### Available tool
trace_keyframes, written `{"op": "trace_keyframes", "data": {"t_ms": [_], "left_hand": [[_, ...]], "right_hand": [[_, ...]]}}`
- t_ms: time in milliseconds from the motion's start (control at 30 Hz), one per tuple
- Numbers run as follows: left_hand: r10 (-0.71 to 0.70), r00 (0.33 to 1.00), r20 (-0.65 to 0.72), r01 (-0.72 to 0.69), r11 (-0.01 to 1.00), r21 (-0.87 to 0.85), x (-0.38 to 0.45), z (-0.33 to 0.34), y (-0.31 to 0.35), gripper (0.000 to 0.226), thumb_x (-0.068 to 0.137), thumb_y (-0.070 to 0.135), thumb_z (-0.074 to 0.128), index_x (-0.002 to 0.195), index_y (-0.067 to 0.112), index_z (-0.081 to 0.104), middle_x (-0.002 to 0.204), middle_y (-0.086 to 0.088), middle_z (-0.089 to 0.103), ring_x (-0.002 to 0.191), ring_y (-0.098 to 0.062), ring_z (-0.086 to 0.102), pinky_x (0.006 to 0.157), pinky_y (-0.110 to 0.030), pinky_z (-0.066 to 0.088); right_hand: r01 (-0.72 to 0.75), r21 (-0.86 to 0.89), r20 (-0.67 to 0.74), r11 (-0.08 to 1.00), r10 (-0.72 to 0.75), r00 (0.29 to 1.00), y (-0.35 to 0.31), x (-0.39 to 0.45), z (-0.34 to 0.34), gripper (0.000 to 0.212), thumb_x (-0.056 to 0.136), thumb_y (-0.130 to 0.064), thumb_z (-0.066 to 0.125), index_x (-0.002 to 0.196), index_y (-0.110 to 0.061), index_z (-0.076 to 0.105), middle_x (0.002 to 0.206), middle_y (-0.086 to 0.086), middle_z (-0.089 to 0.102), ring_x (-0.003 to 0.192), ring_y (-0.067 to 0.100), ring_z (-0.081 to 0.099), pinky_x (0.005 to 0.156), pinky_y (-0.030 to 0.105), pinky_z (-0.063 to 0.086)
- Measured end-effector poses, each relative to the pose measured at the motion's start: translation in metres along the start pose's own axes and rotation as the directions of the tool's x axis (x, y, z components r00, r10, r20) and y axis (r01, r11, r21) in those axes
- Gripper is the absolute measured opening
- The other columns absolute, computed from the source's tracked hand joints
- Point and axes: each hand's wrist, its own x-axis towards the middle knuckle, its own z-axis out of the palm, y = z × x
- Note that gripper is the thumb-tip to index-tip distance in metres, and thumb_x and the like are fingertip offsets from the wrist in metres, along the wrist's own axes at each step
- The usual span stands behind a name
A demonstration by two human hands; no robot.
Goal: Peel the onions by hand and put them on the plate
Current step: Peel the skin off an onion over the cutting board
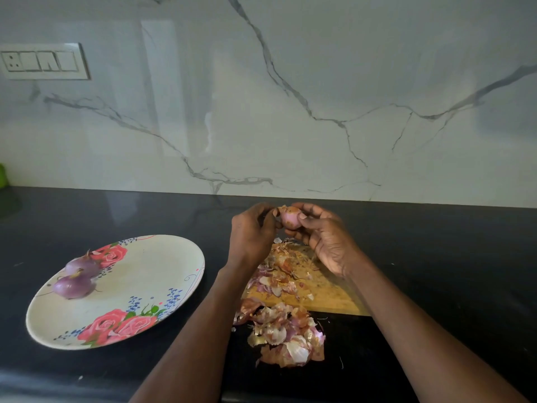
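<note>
Two hands meet above the far edge of the board [328, 298], sharing one onion [290, 218]. Left hand [252, 231] pinches it from the side, fingertips hidden behind the bulb; right hand [325, 237] curls round it, thumb on the pale flesh. Much of the board is covered by peels [279, 274] and the forearms. Nearer than the hands, a second heap of skins [287, 335] lies on the counter [436, 257]. Left of the left hand, the plate [145, 274] holds two peeled onions [74, 286].
</note>
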Motion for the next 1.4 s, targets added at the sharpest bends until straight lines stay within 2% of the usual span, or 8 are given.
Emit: {"op": "trace_keyframes", "data": {"t_ms": [200, 333, 467, 733, 1033, 1233, 1333, 1400], "left_hand": [[-0.026, 0.997, -0.077, 0.025, 1.0, -0.007, 0.001, -0.002, 0.004, 0.016, 0.1, 0.011, 0.057, 0.103, 0.013, 0.073, 0.083, 0.006, 0.074, 0.073, -0.008, 0.071, 0.07, -0.044, 0.06], [-0.036, 0.997, -0.068, 0.035, 0.999, -0.01, 0.0, -0.002, 0.005, 0.015, 0.1, 0.011, 0.059, 0.102, 0.013, 0.073, 0.083, 0.008, 0.073, 0.072, -0.012, 0.07, 0.069, -0.046, 0.06], [-0.06, 0.995, -0.077, 0.061, 0.998, 0.014, 0.001, -0.002, 0.005, 0.016, 0.099, 0.011, 0.06, 0.105, 0.011, 0.074, 0.082, 0.006, 0.073, 0.074, -0.007, 0.07, 0.072, -0.042, 0.061], [-0.074, 0.995, -0.073, 0.073, 0.997, -0.01, 0.0, -0.003, 0.008, 0.014, 0.097, 0.01, 0.061, 0.098, 0.012, 0.075, 0.078, 0.006, 0.073, 0.071, -0.011, 0.071, 0.07, -0.044, 0.061], [-0.222, 0.962, -0.158, 0.191, 0.963, -0.193, 0.004, -0.007, 0.011, 0.018, 0.095, 0.012, 0.062, 0.083, 0.018, 0.073, 0.072, -0.002, 0.075, 0.07, -0.02, 0.073, 0.071, -0.044, 0.063], [-0.278, 0.952, -0.131, 0.264, 0.958, -0.113, 0.007, -0.006, 0.002, 0.013, 0.092, 0.008, 0.064, 0.087, 0.011, 0.075, 0.074, -0.002, 0.074, 0.068, -0.019, 0.073, 0.071, -0.044, 0.063], [-0.273, 0.957, -0.096, 0.273, 0.962, -0.019, 0.008, -0.005, -0.003, 0.02, 0.091, 0.008, 0.063, 0.107, 0.007, 0.075, 0.085, 0.001, 0.074, 0.072, -0.008, 0.07, 0.073, -0.033, 0.061], [-0.247, 0.966, -0.08, 0.249, 0.969, 0.007, 0.006, -0.005, -0.003, 0.015, 0.092, 0.013, 0.065, 0.09, 0.004, 0.077, 0.069, 0.002, 0.068, 0.056, 0.003, 0.058, 0.06, -0.023, 0.05]], "right_hand": [[0.022, -0.009, -0.034, 1.0, -0.023, 0.999, -0.001, 0.0, 0.0, 0.016, 0.1, -0.001, 0.049, 0.105, -0.004, 0.064, 0.101, 0.014, 0.071, 0.081, 0.02, 0.07, 0.065, 0.023, 0.058], [0.021, 0.004, -0.038, 1.0, -0.021, 0.999, -0.001, 0.001, 0.0, 0.012, 0.101, -0.004, 0.049, 0.103, -0.003, 0.061, 0.1, 0.015, 0.069, 0.077, 0.02, 0.071, 0.062, 0.025, 0.057], [0.019, 0.037, -0.018, 0.999, -0.018, 1.0, -0.001, 0.001, -0.001, 0.015, 0.102, -0.003, 0.047, 0.111, 0.001, 0.058, 0.106, 0.017, 0.068, 0.08, 0.021, 0.071, 0.064, 0.025, 0.06], [0.005, 0.07, -0.036, 0.998, -0.002, 0.999, -0.002, 0.0, 0.0, 0.01, 0.092, 0.001, 0.061, 0.1, -0.005, 0.064, 0.1, 0.013, 0.069, 0.08, 0.018, 0.07, 0.07, 0.023, 0.061], [-0.016, 0.148, -0.002, 0.989, 0.017, 1.0, -0.001, 0.004, -0.004, 0.021, 0.097, 0.005, 0.052, 0.113, -0.002, 0.064, 0.11, 0.017, 0.069, 0.099, 0.026, 0.07, 0.078, 0.033, 0.063], [-0.022, 0.199, 0.029, 0.98, 0.016, 0.999, -0.002, 0.001, -0.002, 0.022, 0.099, 0.006, 0.047, 0.112, 0.0, 0.063, 0.113, 0.021, 0.068, 0.103, 0.033, 0.069, 0.079, 0.031, 0.063], [-0.026, 0.212, 0.029, 0.977, 0.02, 0.999, -0.004, 0.001, -0.001, 0.021, 0.099, 0.005, 0.049, 0.116, 0.003, 0.06, 0.115, 0.023, 0.067, 0.101, 0.032, 0.071, 0.078, 0.029, 0.062], [-0.029, 0.209, 0.021, 0.977, 0.025, 0.999, -0.003, 0.0, -0.001, 0.022, 0.099, 0.003, 0.051, 0.119, 0.006, 0.058, 0.116, 0.024, 0.067, 0.099, 0.032, 0.072, 0.077, 0.029, 0.062]]}}
